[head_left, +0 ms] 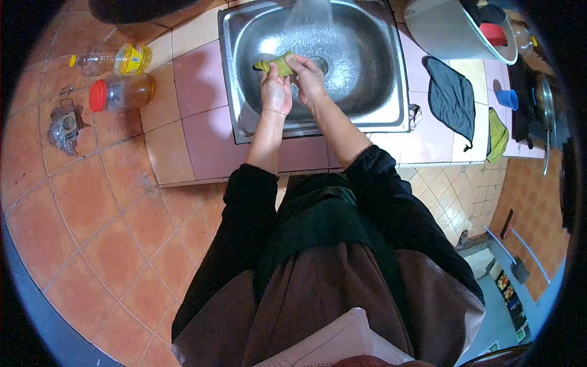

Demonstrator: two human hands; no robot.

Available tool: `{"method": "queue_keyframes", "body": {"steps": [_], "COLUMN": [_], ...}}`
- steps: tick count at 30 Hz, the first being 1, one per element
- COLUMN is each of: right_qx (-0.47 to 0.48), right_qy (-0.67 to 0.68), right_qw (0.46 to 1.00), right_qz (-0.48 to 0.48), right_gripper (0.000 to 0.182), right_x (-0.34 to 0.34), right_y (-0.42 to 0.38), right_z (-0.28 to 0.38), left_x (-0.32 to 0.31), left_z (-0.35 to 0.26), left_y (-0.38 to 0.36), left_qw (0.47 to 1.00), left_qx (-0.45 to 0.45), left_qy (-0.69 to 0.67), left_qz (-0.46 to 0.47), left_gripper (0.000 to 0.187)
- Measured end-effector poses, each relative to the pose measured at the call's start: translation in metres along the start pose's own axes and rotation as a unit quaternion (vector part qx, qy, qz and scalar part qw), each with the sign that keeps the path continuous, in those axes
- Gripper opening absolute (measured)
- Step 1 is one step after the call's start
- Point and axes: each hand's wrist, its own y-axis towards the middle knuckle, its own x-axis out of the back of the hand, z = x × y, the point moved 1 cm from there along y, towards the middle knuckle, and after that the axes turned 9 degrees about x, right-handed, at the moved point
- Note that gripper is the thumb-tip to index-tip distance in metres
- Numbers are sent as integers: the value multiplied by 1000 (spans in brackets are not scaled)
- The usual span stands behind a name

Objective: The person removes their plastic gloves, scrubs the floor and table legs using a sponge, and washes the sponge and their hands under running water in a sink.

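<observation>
Over the steel sink (237, 92) I hold a yellow-green cloth (278, 65), bunched and twisted, with a dark edge at its left end. My left hand (275, 95) is closed on it from below, palm turned up. The fingers of my right hand (307, 74) pinch its right end. Water (309, 15) streams into the basin from the top, beyond both hands. Just right of the cloth, the drain (318, 65) is partly covered by my right hand. My wrists look wet.
On the left are a jar with a red lid (122, 93) and a bottle with a yellow label (131, 59). A dark cloth (451, 98) lies right of the sink, below a white bucket (458, 33). Farther right are a blue cup (506, 99), another green cloth (498, 136) and a pan (544, 101).
</observation>
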Motion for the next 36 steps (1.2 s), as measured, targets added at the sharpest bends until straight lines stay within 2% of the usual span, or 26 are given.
{"method": "queue_keyframes", "body": {"steps": [2,6,8,9,11,12,13,15,16,17,19,21,23,24,27,30,33,34,35,36], "right_qx": [58,67,-10,-10,38,118,118,128,173,173,72,72,164,104,70,38,46,46,-26,-98], "right_qy": [-25,-77,-11,-10,-56,-171,-171,-277,-343,-343,-152,-165,-157,-98,-88,-62,-84,-82,-40,1], "right_qw": [997,994,997,997,998,978,978,952,923,923,985,982,973,988,990,993,990,991,991,984], "right_qz": [-36,-49,-73,-74,-11,18,18,29,15,14,-45,-65,43,59,83,95,99,100,126,151], "right_gripper": [24,21,23,23,24,27,27,29,31,31,24,19,16,27,34,34,40,40,41,41], "right_x": [2,10,13,11,8,9,12,17,18,18,20,35,42,37,40,44,38,36,31,28], "right_y": [7,16,21,19,16,17,20,27,32,33,36,45,45,32,32,38,40,39,30,27], "right_z": [-5,-3,1,2,2,-7,-10,-13,-13,-12,-11,-22,-23,-8,1,8,11,12,17,19], "left_x": [3,4,4,5,8,11,13,10,8,5,-3,-2,5,4,1,-6,-10,-10,-9,-2], "left_z": [1,0,-1,-2,-1,-1,-1,-3,-4,-5,-4,-4,-3,-4,-10,-20,-29,-32,-33,-34], "left_y": [0,-3,-4,-3,0,4,6,0,-3,-6,-11,-8,3,3,9,11,16,21,28,40], "left_qw": [1000,999,999,999,999,999,998,996,996,996,997,998,996,997,990,981,977,964,947,947], "left_qx": [-3,29,46,38,31,27,23,21,34,47,47,45,4,6,6,17,42,12,-16,-17], "left_qy": [8,-3,-6,-6,-8,22,52,90,85,80,64,48,84,83,138,187,191,251,308,309], "left_qz": [4,14,7,14,22,20,17,6,6,8,1,-7,3,3,-8,44,81,85,89,89], "left_gripper": [25,25,25,26,27,27,27,28,29,29,28,27,26,26,17,17,16,14,14,14]}}
